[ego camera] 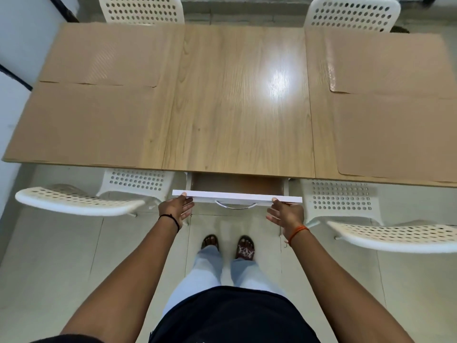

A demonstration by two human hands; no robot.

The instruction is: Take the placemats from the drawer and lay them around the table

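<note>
Head view: I see my left hand (176,208) and right hand (285,214), fingers spread, gripping nothing, pressing the part-open drawer (236,197); four placemats (81,125) lie on the table (237,100).

The long light-oak wood-grain table top (237,107) is looking smooth and glossy, throwing back a bright patch of light right of its middle, while the four tan rectangular placemats (99,122) lying on it are looking matt, the far left one showing a fine ribbed weave. The white flat-fronted drawer (237,196) is showing a smooth painted face, a brown wooden-looking inside and a curved polished metal handle (236,206) that is glinting. The white perforated chairs (79,200) are appearing as hard moulded plastic, and the pale floor tiles (49,256) are looking smooth with a dull sheen.
</note>
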